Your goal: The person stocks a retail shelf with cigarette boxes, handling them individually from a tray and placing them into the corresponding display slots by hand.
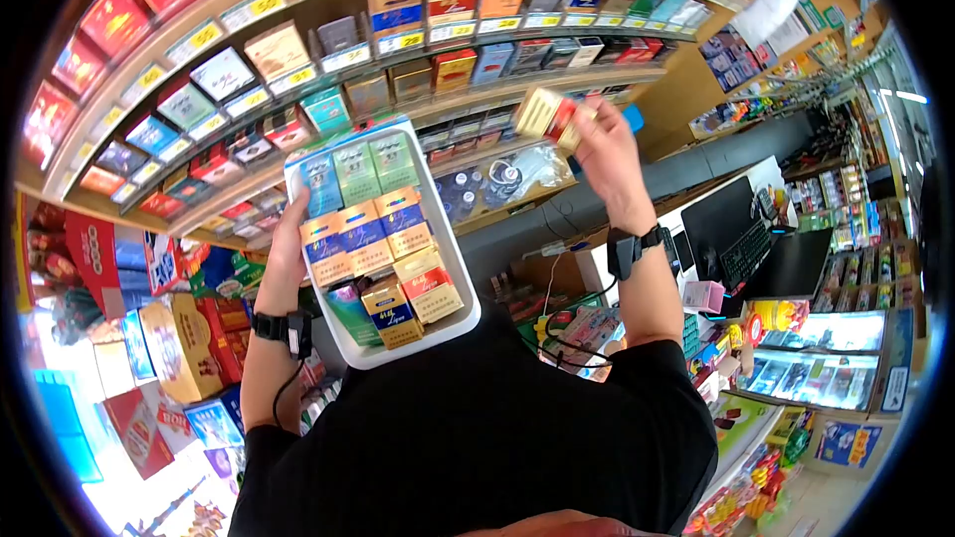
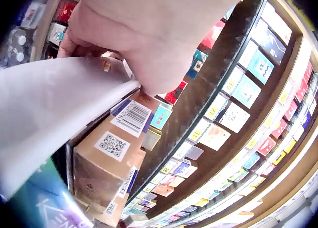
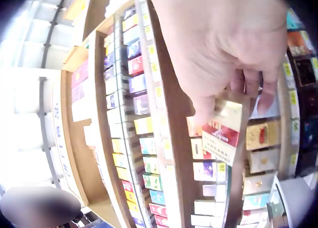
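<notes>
My left hand [image 1: 288, 239] grips the side wall of a white plastic bin [image 1: 454, 249], held in front of my chest. Inside stand several cigarette packs: green ones [image 1: 374, 171] at the far end, tan-and-blue ones [image 1: 363, 239] in the middle, a red-and-gold pack [image 1: 428, 283] and a dark blue-and-gold pack [image 1: 392, 314] nearer me. The left wrist view shows fingers over the bin's edge beside a tan pack [image 2: 99, 163]. Out to the right, my right hand [image 1: 609, 154] pinches a cream-and-red cigarette pack [image 1: 545, 117] between thumb and fingers, in front of the shelves.
Tiered shelves [image 1: 428, 50] with rows of cigarette packs and price tags curve across the front. A keyboard [image 1: 744, 257] and a monitor [image 1: 718, 214] stand on the counter at right. Boxed goods [image 1: 184, 348] are stacked at left. Below the shelves lie wrapped bottles [image 1: 502, 177].
</notes>
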Tool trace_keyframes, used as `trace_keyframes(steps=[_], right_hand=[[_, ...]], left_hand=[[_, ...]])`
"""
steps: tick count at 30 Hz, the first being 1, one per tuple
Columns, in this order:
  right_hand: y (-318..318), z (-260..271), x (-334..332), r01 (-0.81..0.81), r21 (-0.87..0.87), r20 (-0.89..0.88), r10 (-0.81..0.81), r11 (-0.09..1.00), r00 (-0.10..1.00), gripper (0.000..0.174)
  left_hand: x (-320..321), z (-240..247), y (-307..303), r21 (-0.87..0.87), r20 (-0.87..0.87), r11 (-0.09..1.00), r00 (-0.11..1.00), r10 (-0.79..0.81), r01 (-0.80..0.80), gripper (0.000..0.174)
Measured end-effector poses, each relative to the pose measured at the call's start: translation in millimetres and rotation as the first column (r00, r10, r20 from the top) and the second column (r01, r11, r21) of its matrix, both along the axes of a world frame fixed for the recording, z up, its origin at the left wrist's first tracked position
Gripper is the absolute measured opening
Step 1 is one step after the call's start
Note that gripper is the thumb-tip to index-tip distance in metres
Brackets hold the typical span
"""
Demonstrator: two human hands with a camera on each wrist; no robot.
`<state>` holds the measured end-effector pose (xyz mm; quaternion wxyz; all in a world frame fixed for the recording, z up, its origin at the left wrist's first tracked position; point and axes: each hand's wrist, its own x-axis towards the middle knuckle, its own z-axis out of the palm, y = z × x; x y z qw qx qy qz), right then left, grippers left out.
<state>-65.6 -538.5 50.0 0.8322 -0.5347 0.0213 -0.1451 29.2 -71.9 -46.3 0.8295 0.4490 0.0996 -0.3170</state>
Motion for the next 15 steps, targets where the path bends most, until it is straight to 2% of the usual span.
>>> trace_keyframes(steps=[1, 3, 5, 9, 11, 15], right_hand=[[-1, 18, 7, 0.093, -0.021, 0.019, -0.093, 0.995, 0.995, 0.021], [-23, 40, 15, 0.339, -0.251, 0.047, -0.338, 0.907, 0.940, 0.028], [-22, 47, 17, 0.376, -0.305, 0.069, -0.373, 0.875, 0.925, 0.025], [-36, 48, 29, 0.419, -0.284, 0.145, -0.393, 0.862, 0.908, 0.029], [-36, 46, 36, 0.393, -0.272, 0.200, -0.348, 0.878, 0.916, 0.029], [-42, 45, 44, 0.365, -0.241, 0.184, -0.327, 0.899, 0.927, 0.027]], left_hand=[[-9, 1, 4, -0.018, -0.013, 1.000, 1.000, 0.022, -0.023, 0.056], [-12, 8, -5, -0.025, 0.036, 0.999, 0.998, 0.049, -0.048, 0.054], [-14, 9, -4, -0.036, 0.037, 0.999, 0.999, 0.039, -0.037, 0.055], [-16, 12, -10, -0.034, 0.035, 0.999, 0.999, 0.024, -0.023, 0.056], [-16, 6, -5, -0.020, 0.026, 0.999, 0.999, 0.041, -0.041, 0.056], [-19, 12, -8, -0.014, -0.015, 0.998, 0.998, 0.057, -0.057, 0.055]])
